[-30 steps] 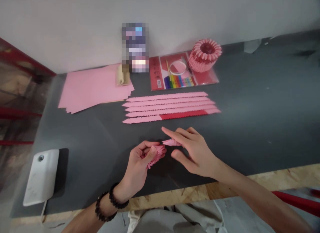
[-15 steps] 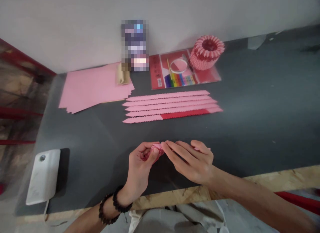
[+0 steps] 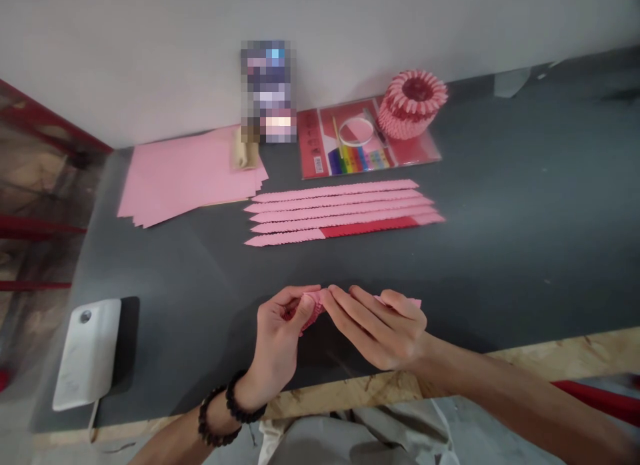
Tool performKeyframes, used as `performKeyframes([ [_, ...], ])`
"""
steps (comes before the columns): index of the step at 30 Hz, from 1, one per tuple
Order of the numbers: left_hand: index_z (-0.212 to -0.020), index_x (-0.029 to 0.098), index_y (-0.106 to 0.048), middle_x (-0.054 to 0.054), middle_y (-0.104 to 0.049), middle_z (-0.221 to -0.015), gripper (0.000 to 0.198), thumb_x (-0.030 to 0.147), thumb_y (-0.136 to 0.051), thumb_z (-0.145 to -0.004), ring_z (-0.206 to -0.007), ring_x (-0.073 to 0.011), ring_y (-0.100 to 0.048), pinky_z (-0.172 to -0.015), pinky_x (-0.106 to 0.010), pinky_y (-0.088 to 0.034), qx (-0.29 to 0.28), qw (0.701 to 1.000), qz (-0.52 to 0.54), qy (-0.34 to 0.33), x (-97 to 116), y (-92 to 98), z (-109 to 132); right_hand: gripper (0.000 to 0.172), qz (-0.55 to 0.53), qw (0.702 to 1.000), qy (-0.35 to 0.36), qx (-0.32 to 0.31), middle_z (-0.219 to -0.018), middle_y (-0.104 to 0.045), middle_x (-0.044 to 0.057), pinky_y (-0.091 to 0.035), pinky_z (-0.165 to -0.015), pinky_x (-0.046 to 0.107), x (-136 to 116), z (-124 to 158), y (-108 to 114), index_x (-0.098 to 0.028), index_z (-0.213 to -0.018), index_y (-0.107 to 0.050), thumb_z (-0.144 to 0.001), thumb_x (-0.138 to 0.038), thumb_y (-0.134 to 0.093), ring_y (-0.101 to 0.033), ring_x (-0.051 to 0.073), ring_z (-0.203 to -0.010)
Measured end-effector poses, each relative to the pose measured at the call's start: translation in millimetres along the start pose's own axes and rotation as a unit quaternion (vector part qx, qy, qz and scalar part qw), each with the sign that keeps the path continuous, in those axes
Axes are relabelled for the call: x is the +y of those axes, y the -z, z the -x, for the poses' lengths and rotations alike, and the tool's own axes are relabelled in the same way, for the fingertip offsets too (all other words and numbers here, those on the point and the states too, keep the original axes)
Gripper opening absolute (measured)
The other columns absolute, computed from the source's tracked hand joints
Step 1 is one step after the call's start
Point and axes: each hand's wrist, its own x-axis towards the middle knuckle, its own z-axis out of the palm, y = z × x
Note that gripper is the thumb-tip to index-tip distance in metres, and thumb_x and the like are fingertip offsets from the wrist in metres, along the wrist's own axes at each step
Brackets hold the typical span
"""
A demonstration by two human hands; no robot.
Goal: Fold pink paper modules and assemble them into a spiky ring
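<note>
Working nearside of paper strips [image 3: 335,202].
Left hand [image 3: 276,333] is clamping a ridged bundle [image 3: 314,311]; right hand [image 3: 383,330], touching it, is gripping pink paper [image 3: 417,303].

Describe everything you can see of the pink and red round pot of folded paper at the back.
The pink and red paper pot stands upright on the right part of a flat red packet. Its body looks built of many small pieces in rows, with a red band below a petal-like pink rim. The open mouth shows dark red inside.
</note>
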Motion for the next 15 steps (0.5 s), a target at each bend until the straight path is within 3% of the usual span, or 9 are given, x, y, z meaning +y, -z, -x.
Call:
performKeyframes([
  [3, -0.090, 0.015, -0.082, -0.005, -0.078, -0.075, 0.031, 0.041, -0.090, -0.075, -0.067, -0.0101, -0.067, -0.065, -0.018, -0.053, -0.005, 1.000, 0.011, 0.008, 4, 0.8, -2, 0.025, -0.002, 1.000, -0.002, -0.009, -0.096, -0.082, 0.000, -0.038, -0.071, 0.031, 3, -2, 3, -0.022, -0.099, -0.082, -0.100, -0.016, -0.058, -0.068, 0.012, -0.077],
  [8, -0.090, 0.016, -0.081, -0.006, -0.079, -0.089, 0.032, 0.041, -0.091, -0.073, -0.077, -0.0127, -0.069, -0.074, -0.021, -0.055, 0.012, 0.998, 0.049, 0.033, 16, 1.0, -8, 0.012, 0.035, 0.999, -0.031, -0.008, -0.088, -0.081, -0.008, -0.038, -0.074, 0.032, 12, -5, 6, -0.027, -0.096, -0.080, -0.093, -0.018, -0.071, -0.067, 0.009, -0.067],
  [11, -0.088, 0.014, -0.080, -0.006, -0.077, -0.088, 0.032, 0.040, -0.091, -0.073, -0.078, -0.0138, -0.069, -0.074, -0.022, -0.056, -0.021, 0.991, 0.088, 0.095, 19, -0.6, -6, 0.011, -0.018, 0.995, -0.097, -0.019, -0.082, -0.079, -0.012, -0.037, -0.075, 0.033, 15, -7, 4, -0.028, -0.096, -0.076, -0.089, -0.019, -0.077, -0.066, 0.007, -0.060],
  [15, -0.087, 0.013, -0.079, -0.007, -0.076, -0.088, 0.032, 0.042, -0.089, -0.076, -0.077, -0.0148, -0.070, -0.077, -0.025, -0.057, -0.074, 0.976, 0.122, 0.162, 17, -2.1, 0, 0.012, -0.081, 0.989, -0.121, -0.033, -0.082, -0.079, -0.011, -0.035, -0.073, 0.034, 17, -8, 3, -0.026, -0.099, -0.074, -0.089, -0.019, -0.077, -0.066, 0.006, -0.058],
])
